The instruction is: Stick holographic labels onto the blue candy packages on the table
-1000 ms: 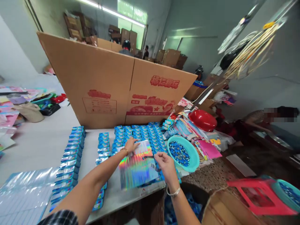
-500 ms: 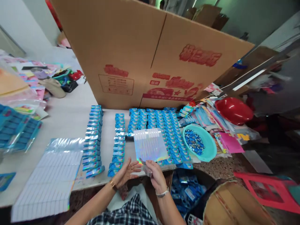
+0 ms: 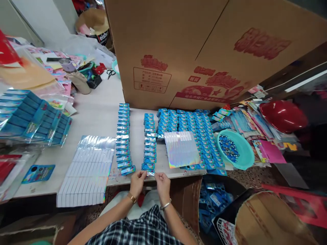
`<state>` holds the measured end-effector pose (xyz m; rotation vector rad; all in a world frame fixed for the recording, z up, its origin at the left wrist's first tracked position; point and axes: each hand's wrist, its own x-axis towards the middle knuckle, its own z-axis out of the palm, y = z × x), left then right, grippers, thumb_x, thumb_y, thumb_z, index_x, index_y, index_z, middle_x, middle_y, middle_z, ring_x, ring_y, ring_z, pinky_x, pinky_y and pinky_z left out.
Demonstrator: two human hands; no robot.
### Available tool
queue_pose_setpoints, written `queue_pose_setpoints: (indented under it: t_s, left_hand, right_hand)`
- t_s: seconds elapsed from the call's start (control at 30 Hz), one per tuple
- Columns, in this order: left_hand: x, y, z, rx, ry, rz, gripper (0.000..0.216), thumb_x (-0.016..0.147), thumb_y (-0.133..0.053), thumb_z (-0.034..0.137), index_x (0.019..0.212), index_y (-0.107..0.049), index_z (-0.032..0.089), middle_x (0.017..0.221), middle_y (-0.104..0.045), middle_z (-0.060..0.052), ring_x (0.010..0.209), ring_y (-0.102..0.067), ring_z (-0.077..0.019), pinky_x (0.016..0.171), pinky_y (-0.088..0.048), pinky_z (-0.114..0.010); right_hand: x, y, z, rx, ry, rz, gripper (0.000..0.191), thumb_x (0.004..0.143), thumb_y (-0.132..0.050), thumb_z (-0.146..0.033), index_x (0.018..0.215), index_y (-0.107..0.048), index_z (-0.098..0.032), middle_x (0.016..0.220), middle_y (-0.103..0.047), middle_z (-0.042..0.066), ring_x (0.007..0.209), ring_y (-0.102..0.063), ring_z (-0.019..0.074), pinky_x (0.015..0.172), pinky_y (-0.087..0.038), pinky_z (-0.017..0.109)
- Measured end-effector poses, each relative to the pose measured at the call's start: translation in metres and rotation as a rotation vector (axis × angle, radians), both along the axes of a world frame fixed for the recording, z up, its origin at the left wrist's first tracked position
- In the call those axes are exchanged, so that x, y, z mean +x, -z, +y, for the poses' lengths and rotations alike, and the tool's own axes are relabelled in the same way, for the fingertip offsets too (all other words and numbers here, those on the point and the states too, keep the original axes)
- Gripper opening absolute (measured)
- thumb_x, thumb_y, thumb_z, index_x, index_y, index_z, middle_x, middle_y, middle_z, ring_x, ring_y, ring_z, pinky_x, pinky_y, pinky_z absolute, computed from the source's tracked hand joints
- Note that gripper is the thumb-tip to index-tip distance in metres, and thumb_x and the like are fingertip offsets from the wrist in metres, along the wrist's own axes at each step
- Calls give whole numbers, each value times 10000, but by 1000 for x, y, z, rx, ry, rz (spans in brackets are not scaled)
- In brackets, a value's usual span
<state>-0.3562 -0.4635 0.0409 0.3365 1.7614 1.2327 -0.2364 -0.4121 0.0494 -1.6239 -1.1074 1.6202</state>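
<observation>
1. At the near edge of a white table (image 3: pixel 99 115), seen from the head camera, the person's two bare hands work close together, low in the middle.
2. The left hand (image 3: pixel 137 184), with a gold-coloured band at its wrist, has thumb and fingers pinched on one end of a small shiny strip (image 3: pixel 150 173).
3. The right hand (image 3: pixel 163 186), wearing a silver bangle, pinches the other end. The strip spans the gap between the fingertips, just in front of a column of blue packs (image 3: pixel 149 146); its details are too small to read.
4. Left of that column runs a longer row of similar packs (image 3: pixel 124 136). Further left lies a white ruled stack (image 3: pixel 85 173) with a glossy top edge.
5. Right of the column, a pale iridescent sheet (image 3: pixel 182 149) rests partly over a dense block of blue packs (image 3: pixel 208 139).
6. Beside the block stands a turquoise basin (image 3: pixel 247 154) holding small shiny blue pieces (image 3: pixel 229 148). Beyond it, a red bowl (image 3: pixel 283 115) sits on loose printed papers.
7. Behind the packs, a large cardboard panel (image 3: pixel 163 34) with red print rises upright.
8. Below the table's right side, an open carton holds more blue packs (image 3: pixel 214 204).
</observation>
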Motion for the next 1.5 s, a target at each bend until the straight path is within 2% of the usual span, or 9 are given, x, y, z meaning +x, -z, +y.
queue_pose_setpoints:
  t_s: [0.13,0.3,0.47,0.63,1.13,1.27,1.33,1.4,1.5]
  left_hand:
    - [-16,17,-3,-22,-27,254,344,816,-564,478,729,-657,158,730,-674,-42,733,-590,-201,726,-439,-297]
    - [-30,29,13,-83,-11,392,333,854,-499,429,836,-685,153,827,-724,-79,779,-639,-218,729,-456,-287]
    - [-39,39,36,-139,58,514,337,867,-471,390,833,-712,156,841,-745,-92,784,-663,-219,715,-446,-281]
    - [-43,46,50,-207,93,563,309,865,-487,346,807,-725,157,819,-749,-102,769,-667,-225,678,-421,-278]
    - [-47,50,64,-423,298,624,268,898,-487,277,849,-734,186,922,-756,-124,903,-690,-247,726,-434,-275]
    - [-47,48,68,-482,354,627,264,903,-481,277,869,-729,191,963,-751,-140,930,-689,-262,747,-447,-291]
    - [-47,47,70,-503,379,623,264,902,-481,278,877,-726,183,965,-746,-153,930,-690,-272,755,-456,-304]
    - [-47,46,73,-516,391,627,251,893,-489,267,937,-712,159,996,-732,-175,945,-687,-288,769,-465,-321]
    - [-47,42,79,-507,386,649,306,865,-507,206,1118,-638,93,1118,-675,-221,1002,-668,-305,807,-473,-346]
  right_hand:
    - [-30,30,-8,229,-27,-170,398,772,-617,-553,704,-609,-161,508,-442,-64,502,-353,97,504,-290,215]
    - [-49,48,10,362,-105,-338,359,850,-548,-491,750,-632,-157,492,-368,-81,479,-318,98,485,-247,221]
    - [-56,59,35,400,-112,-445,327,838,-541,-472,698,-623,-188,465,-364,-82,460,-348,106,489,-267,218]
    - [-57,70,45,389,-104,-467,300,820,-546,-461,676,-605,-205,467,-415,-73,462,-391,115,501,-286,218]
    - [-63,71,48,306,-120,-541,252,830,-489,-412,703,-599,-224,552,-563,-21,533,-489,162,561,-300,243]
    - [-66,70,49,275,-100,-566,177,812,-513,-364,860,-606,-221,595,-590,-6,589,-530,197,581,-285,255]
    - [-68,68,49,262,-84,-564,211,801,-523,-331,968,-585,-217,604,-592,-9,609,-543,210,585,-279,258]
    - [-69,65,49,252,-70,-550,215,797,-513,-293,991,-572,-221,616,-595,-9,622,-550,214,590,-279,260]
    - [-68,60,52,233,-48,-504,136,780,-500,-259,894,-569,-232,630,-595,-7,631,-552,208,597,-291,261]
